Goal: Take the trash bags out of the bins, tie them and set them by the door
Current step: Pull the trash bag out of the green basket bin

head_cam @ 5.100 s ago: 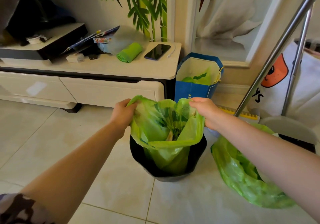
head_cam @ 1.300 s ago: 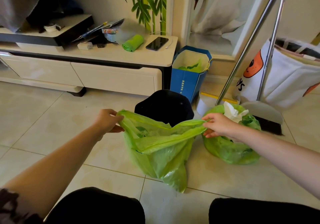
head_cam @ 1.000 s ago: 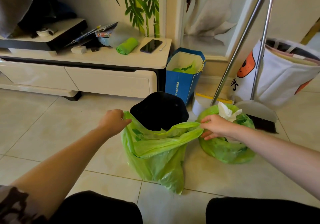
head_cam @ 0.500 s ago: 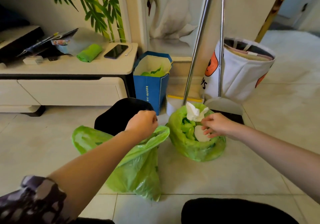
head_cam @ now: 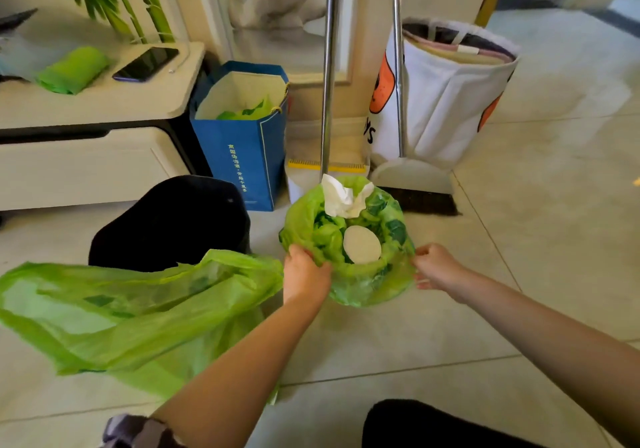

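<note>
Two green trash bags on tiled floor. Loose bag (head_cam: 138, 312) slumped at 8 o'clock, mouth open. Left hand (head_cam: 304, 274), fingers clenched on near rim of full bag (head_cam: 349, 250) at centre; right hand (head_cam: 434, 265) pinching its rim at 3 o'clock. White tissue (head_cam: 343, 198) and round white lid (head_cam: 362, 245) inside. Black bin (head_cam: 173, 219) at 10 o'clock. Beyond: blue paper bag (head_cam: 242, 156), broom (head_cam: 412, 184), white laundry bag (head_cam: 446, 101).
</note>
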A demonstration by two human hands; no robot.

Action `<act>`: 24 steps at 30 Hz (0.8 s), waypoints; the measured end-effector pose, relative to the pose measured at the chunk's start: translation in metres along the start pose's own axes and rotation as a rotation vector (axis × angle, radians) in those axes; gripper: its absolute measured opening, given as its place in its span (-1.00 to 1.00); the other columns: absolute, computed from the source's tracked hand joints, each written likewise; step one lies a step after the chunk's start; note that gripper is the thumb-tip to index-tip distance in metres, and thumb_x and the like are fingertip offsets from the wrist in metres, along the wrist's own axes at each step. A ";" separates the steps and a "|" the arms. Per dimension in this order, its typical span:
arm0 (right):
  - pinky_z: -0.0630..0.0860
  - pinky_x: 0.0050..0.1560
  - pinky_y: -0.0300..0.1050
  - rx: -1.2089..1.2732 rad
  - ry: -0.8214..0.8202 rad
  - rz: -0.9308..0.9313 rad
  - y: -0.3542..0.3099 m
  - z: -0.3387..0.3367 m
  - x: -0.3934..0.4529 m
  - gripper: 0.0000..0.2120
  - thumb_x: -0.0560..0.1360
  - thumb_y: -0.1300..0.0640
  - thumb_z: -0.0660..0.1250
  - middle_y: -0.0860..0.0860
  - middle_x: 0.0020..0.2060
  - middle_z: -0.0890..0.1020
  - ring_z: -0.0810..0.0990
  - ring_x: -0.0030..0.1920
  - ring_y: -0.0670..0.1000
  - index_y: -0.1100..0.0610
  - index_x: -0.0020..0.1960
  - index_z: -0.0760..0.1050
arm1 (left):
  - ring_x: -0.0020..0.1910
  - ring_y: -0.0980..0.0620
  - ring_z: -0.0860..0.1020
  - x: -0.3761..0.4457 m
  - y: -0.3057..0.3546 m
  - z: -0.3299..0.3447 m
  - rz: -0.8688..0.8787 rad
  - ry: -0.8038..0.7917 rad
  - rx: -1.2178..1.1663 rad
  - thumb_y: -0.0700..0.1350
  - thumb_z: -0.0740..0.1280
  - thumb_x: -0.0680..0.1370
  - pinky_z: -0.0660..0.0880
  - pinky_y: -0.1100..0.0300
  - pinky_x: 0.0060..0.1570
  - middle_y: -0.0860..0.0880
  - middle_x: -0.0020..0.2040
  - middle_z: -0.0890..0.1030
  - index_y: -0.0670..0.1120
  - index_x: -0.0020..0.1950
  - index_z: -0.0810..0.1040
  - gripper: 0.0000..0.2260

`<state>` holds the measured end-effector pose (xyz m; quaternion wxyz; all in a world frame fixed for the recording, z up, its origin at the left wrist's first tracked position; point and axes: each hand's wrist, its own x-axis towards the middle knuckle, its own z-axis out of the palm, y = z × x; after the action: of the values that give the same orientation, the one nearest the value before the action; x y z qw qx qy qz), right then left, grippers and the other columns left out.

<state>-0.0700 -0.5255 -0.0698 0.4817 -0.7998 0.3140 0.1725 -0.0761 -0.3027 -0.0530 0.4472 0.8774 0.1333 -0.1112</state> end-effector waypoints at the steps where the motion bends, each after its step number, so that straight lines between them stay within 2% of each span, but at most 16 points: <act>1: 0.61 0.04 0.10 0.017 0.005 0.033 0.009 0.002 0.008 -0.92 0.51 0.17 0.27 0.10 -0.16 0.54 0.57 -0.09 0.11 0.17 -0.04 0.41 | 0.09 -0.13 0.46 0.003 -0.007 0.006 -0.063 0.003 -0.060 -0.16 0.35 0.49 0.44 0.04 0.08 -0.16 0.14 0.46 -0.22 0.19 0.35 -0.66; 3: 0.60 0.07 0.09 0.067 -0.003 0.118 0.025 0.008 0.020 -0.86 0.51 0.18 0.26 0.09 -0.14 0.49 0.53 -0.04 0.12 0.19 0.03 0.36 | 0.19 -0.20 0.46 0.007 -0.019 0.017 -0.151 0.012 -0.142 -0.09 0.36 0.50 0.43 -0.05 0.21 -0.21 0.21 0.45 -0.23 0.26 0.31 -0.58; 6: 0.57 0.06 0.02 0.156 -0.054 0.209 0.038 0.016 0.032 -0.74 0.49 0.17 0.31 0.10 0.01 0.46 0.49 0.08 0.14 0.18 0.13 0.33 | 0.15 -0.21 0.51 0.012 -0.033 0.030 -0.263 -0.027 -0.301 0.13 0.32 0.50 0.46 -0.12 0.21 -0.16 0.22 0.47 -0.13 0.29 0.27 -0.49; 8: 0.54 0.01 -0.04 0.222 -0.093 0.253 0.044 0.023 0.039 -0.62 0.46 0.17 0.35 0.12 0.18 0.45 0.49 0.15 0.15 0.19 0.24 0.36 | 0.20 -0.18 0.51 0.018 -0.044 0.040 -0.362 -0.077 -0.400 0.40 0.22 0.38 0.43 -0.15 0.26 -0.08 0.24 0.48 -0.04 0.35 0.26 -0.29; 10: 0.47 0.02 -0.04 0.321 -0.145 0.280 0.048 0.029 0.041 -0.53 0.44 0.19 0.36 0.09 0.25 0.44 0.49 0.16 0.15 0.15 0.32 0.35 | 0.22 -0.14 0.50 0.021 -0.055 0.049 -0.465 -0.037 -0.511 0.54 0.07 0.28 0.39 -0.12 0.32 -0.05 0.25 0.51 -0.01 0.33 0.33 -0.18; 11: 0.43 0.06 -0.01 0.365 -0.185 0.289 0.050 0.031 0.042 -0.52 0.44 0.20 0.35 0.08 0.25 0.45 0.49 0.16 0.14 0.13 0.34 0.35 | 0.19 -0.11 0.50 0.019 -0.056 0.051 -0.536 -0.017 -0.587 0.49 0.03 0.36 0.39 -0.09 0.31 -0.07 0.17 0.53 -0.01 0.30 0.35 -0.26; 13: 0.38 0.15 0.07 0.416 -0.265 0.291 0.053 0.035 0.040 -0.55 0.46 0.22 0.33 0.08 0.22 0.50 0.51 0.15 0.13 0.10 0.33 0.38 | 0.06 -0.10 0.47 0.016 -0.060 0.055 -0.631 -0.032 -0.681 0.21 0.07 0.59 0.44 0.00 0.20 -0.06 -0.06 0.49 -0.09 0.31 0.35 -0.54; 14: 0.38 0.18 0.13 0.440 -0.286 0.290 0.055 0.036 0.039 -0.59 0.47 0.22 0.32 0.08 0.18 0.54 0.51 0.13 0.12 0.10 0.31 0.40 | 0.02 -0.10 0.45 0.014 -0.061 0.058 -0.646 -0.068 -0.695 0.07 0.13 0.62 0.45 0.04 0.11 -0.05 -0.11 0.45 -0.14 0.32 0.35 -0.62; 17: 0.43 0.17 0.21 0.524 -0.325 0.282 0.061 0.037 0.036 -0.65 0.49 0.24 0.32 0.10 0.10 0.59 0.55 0.09 0.11 0.14 0.27 0.43 | -0.05 -0.09 0.46 0.014 -0.067 0.064 -0.663 -0.170 -0.803 -0.17 0.32 0.54 0.41 0.07 -0.02 -0.12 -0.02 0.49 -0.22 0.29 0.40 -0.65; 19: 0.53 0.07 0.15 0.613 -0.359 0.285 0.063 0.035 0.029 -0.67 0.50 0.27 0.30 0.14 0.09 0.61 0.59 0.05 0.13 0.17 0.26 0.44 | -0.11 -0.09 0.52 0.011 -0.063 0.063 -0.650 -0.204 -0.907 -0.24 0.32 0.51 0.43 0.07 -0.03 -0.16 -0.03 0.55 -0.24 0.22 0.45 -0.71; 21: 0.63 -0.11 0.06 0.687 -0.367 0.291 0.065 0.031 0.021 -0.71 0.52 0.32 0.25 0.17 0.02 0.63 0.62 -0.02 0.14 0.21 0.23 0.45 | -0.10 -0.13 0.56 0.004 -0.059 0.063 -0.629 -0.194 -0.975 -0.31 0.30 0.51 0.49 0.05 -0.02 -0.19 -0.07 0.59 -0.25 0.14 0.48 -0.79; 24: 0.65 -0.33 -0.01 0.756 -0.347 0.322 0.062 0.020 0.006 -0.73 0.53 0.36 0.19 0.22 0.00 0.60 0.62 -0.08 0.17 0.28 0.22 0.44 | -0.02 -0.21 0.57 -0.006 -0.049 0.057 -0.611 -0.159 -1.005 -0.37 0.27 0.51 0.57 0.00 -0.12 -0.25 0.00 0.59 -0.29 0.12 0.45 -0.81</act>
<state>-0.1071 -0.5313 -0.1235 0.7527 -0.4676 0.3902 0.2500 -0.1020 -0.3226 -0.1212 0.7641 0.4691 0.3821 -0.2237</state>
